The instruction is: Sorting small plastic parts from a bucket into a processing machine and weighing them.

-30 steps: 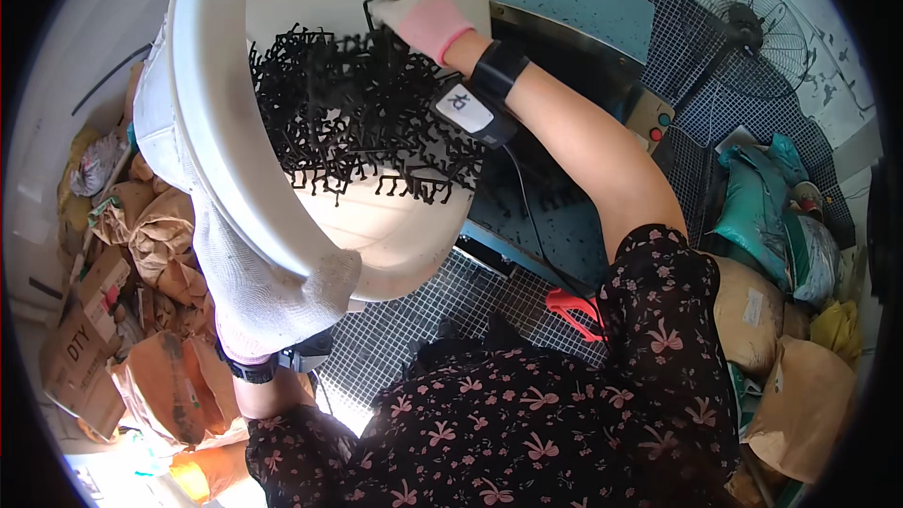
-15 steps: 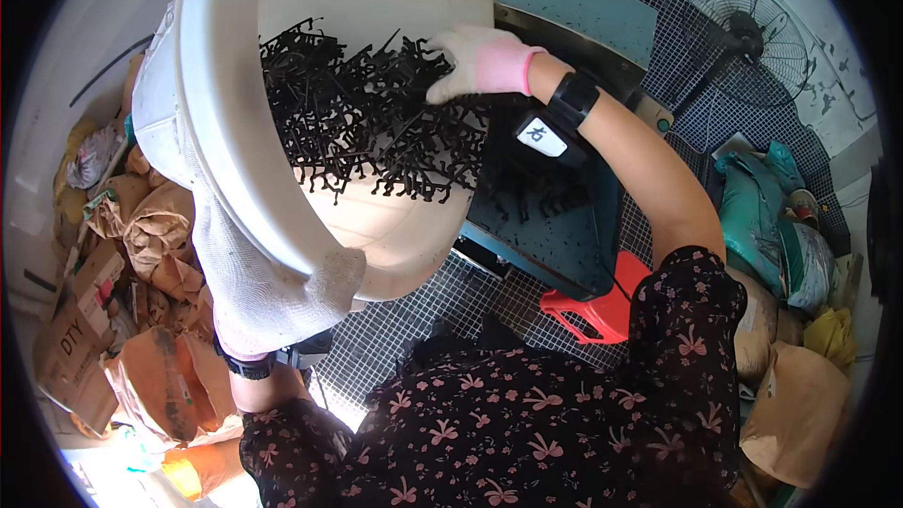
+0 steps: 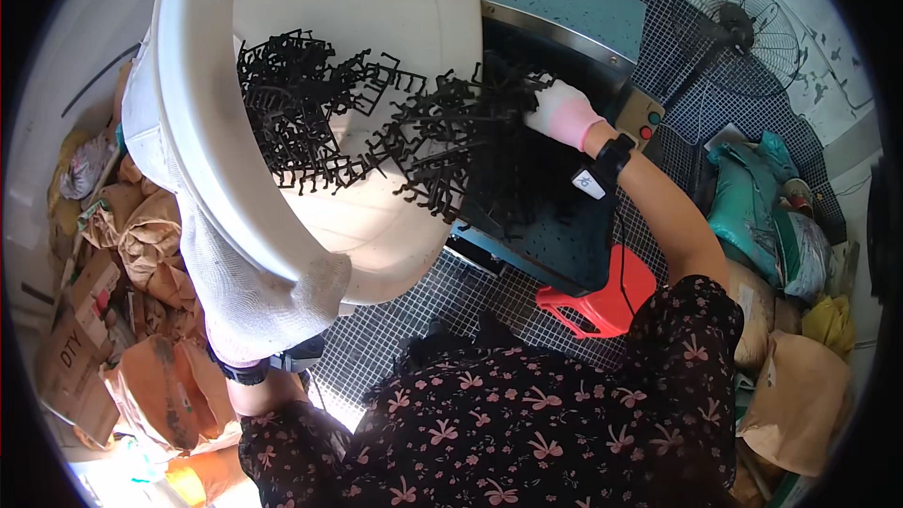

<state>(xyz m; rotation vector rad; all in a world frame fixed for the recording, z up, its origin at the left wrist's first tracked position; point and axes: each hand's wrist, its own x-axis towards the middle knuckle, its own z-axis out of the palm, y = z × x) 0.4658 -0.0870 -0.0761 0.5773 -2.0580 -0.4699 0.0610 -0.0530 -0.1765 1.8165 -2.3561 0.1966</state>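
Observation:
A big white plastic tub [image 3: 386, 0] is tipped towards a blue-green machine [image 3: 574, 14]. My left hand [image 3: 268, 287], in a pale knit glove, is closed around the tub's lower rim. Tangled black plastic sprues [image 3: 292, 113] lie inside the tub, and a trail of them stretches over its right edge into the machine's dark opening. At that opening, my right hand [image 3: 562, 115], in a white and pink glove, is closed on the far end of the tangle; the sprues partly hide its fingertips.
Beside the machine's front stands a red plastic stool [image 3: 611, 296]. A control box with green and red buttons [image 3: 647, 125] sits on the machine's right. Paper sacks [image 3: 150, 230] and cardboard crowd the left; green bags [image 3: 748, 212] lie right, below a black fan [image 3: 738, 28].
My right hand has moved right, from inside the tub to the machine's opening, dragging sprues along. The pile in the tub has spread out. My left hand keeps its hold on the rim.

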